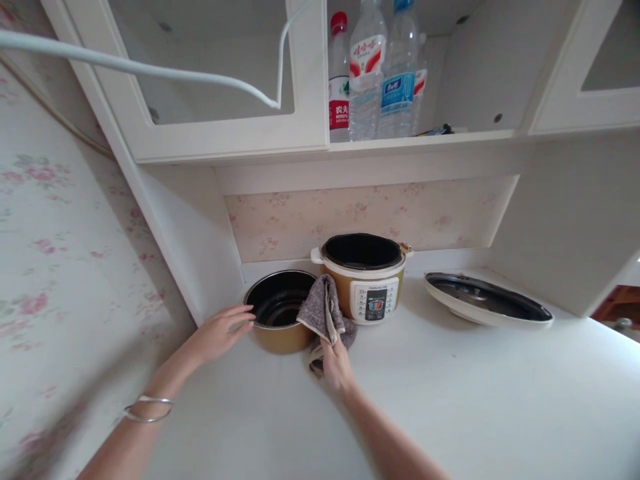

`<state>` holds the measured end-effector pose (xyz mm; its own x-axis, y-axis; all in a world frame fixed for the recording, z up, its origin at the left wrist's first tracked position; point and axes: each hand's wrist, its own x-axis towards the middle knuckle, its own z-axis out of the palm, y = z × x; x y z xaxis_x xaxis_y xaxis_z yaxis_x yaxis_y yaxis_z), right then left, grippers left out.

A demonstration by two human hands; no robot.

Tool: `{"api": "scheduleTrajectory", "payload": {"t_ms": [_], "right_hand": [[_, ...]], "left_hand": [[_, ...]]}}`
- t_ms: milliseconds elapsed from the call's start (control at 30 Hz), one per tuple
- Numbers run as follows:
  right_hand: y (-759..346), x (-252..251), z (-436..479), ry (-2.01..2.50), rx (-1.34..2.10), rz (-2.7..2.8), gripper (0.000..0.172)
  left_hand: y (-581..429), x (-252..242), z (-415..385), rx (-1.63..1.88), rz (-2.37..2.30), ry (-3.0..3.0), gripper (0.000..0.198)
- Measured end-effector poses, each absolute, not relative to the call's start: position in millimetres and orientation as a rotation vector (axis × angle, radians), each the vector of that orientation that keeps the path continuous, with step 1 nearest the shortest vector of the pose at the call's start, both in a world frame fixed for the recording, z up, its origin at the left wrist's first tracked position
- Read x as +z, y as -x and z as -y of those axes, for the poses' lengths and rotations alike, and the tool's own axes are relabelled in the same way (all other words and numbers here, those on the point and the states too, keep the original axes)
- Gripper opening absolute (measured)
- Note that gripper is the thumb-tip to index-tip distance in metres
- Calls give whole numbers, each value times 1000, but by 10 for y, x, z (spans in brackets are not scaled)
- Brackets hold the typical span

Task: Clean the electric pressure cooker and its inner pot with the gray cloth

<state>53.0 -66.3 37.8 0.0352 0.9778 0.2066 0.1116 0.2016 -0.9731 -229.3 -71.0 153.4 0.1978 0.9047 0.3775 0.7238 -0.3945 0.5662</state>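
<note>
A gold inner pot (pixel 283 339) with a black inside stands on the white counter, left of the pressure cooker (pixel 343 288). At the pot's left rim is my left hand (pixel 225 331), fingers stretched out and apart; whether they touch the rim is hard to tell. My right hand (pixel 336 363) grips a folded grey-brown cloth (pixel 323 310), held up against the pot's right side, covering part of its rim. The cooker's white front panel faces me and its top is uncovered. To its right, the lid (pixel 487 300) lies upside down, its dark inner side up.
Overhead, a white cabinet (pixel 230 143) holds several plastic bottles (pixel 367 73) on its shelf. A white cable (pixel 150 69) hangs across the upper left. A flowered wall (pixel 45 267) bounds the left side, and a white side panel (pixel 565 227) stands at the right.
</note>
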Motion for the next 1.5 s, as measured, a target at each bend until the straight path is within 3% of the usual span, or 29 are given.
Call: {"api": "scheduleTrajectory", "payload": {"t_ms": [200, 333, 467, 633, 833, 1100, 1500], "right_hand": [[-533, 344, 668, 1186, 948, 1374, 43], [-514, 329, 673, 1187, 933, 1394, 41], [-513, 315, 677, 1186, 900, 1408, 40], [-535, 331, 691, 1189, 913, 1406, 40], [-530, 338, 685, 1223, 932, 1398, 34], [-484, 321, 673, 1225, 913, 1421, 30], [-514, 331, 683, 1266, 893, 1420, 25]], "left_hand": [[2150, 1170, 615, 1065, -1620, -2394, 26], [1700, 1101, 861, 1427, -1671, -2066, 23], [1342, 1061, 1106, 1584, -1562, -1773, 34], [1628, 1124, 1046, 1374, -1564, -2078, 38], [2214, 1211, 614, 984, -1692, -2532, 29], [1557, 1093, 815, 1276, -1872, -2542, 23], [2164, 1285, 527, 688, -1738, -2834, 38]]}}
